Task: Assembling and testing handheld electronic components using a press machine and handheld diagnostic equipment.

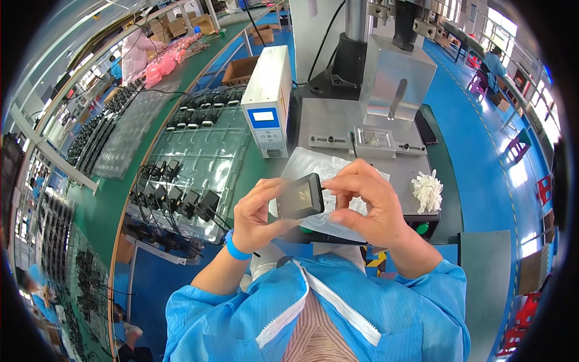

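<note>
My left hand [259, 211] is closed on a black rectangular adapter case [301, 197], thumb below and fingers at its left end. The case is tilted, with its broad face toward me, a little blurred. At its right edge is my right hand [369, 202], its fingers bent and its thumb apart from them. The fingertips are close to the case edge; whether they touch it is hard to tell. Under both hands lies a white sheet [307, 164]. Beyond it, a metal fixture [375, 140] is mounted on the press's base plate [329, 117], below a large metal block [398, 78].
A white control box [268, 99] with a small screen stands behind my left hand. Clear trays [199, 148] at left carry black adapters with cords [175, 196]. White finger cots [427, 192] are heaped at right, near a green button [422, 228]. Other people work farther off.
</note>
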The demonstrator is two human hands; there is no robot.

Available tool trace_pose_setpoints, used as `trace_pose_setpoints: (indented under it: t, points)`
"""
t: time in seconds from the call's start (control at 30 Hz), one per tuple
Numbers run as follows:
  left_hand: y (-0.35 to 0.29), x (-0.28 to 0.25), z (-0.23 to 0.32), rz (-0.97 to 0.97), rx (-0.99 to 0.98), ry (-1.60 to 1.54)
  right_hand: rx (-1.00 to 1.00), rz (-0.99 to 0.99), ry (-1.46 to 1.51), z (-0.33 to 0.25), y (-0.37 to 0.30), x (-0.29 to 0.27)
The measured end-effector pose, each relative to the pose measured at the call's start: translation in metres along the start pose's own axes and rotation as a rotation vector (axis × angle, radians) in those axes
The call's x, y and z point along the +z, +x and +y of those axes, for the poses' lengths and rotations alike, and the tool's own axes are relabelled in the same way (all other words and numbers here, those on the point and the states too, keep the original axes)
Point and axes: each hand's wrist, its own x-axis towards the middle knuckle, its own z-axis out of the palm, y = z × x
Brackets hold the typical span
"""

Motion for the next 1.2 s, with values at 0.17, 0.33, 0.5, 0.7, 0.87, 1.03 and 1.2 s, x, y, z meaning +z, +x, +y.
trace_pose_setpoints:
  t: [0.17, 0.33, 0.5, 0.7, 0.87, 1.03, 1.2]
  points:
    - [-0.007, 0.007, -0.008, 0.0, -0.088, -0.177, -0.041, -0.013, -0.091, 0.006, 0.0, 0.007]
    - [-0.022, 0.012, -0.013, 0.027, -0.303, -0.369, -0.059, -0.02, -0.095, 0.005, 0.001, 0.011]
    - [-0.024, 0.015, -0.014, 0.018, -0.323, -0.417, -0.115, -0.027, -0.104, 0.012, -0.003, 0.014]
    - [-0.024, 0.013, -0.021, -0.014, -0.248, -0.416, 0.065, 0.103, 0.058, 0.002, -0.008, 0.021]
    - [-0.022, 0.013, -0.026, -0.036, -0.166, -0.418, -0.053, -0.068, -0.307, -0.007, -0.007, 0.016]
    - [-0.023, 0.014, -0.025, -0.05, -0.156, -0.41, -0.049, -0.077, -0.289, -0.005, -0.009, 0.017]
    - [-0.021, 0.024, -0.011, -0.061, -0.331, -0.51, 0.134, -0.006, 0.087, -0.004, -0.01, 0.019]
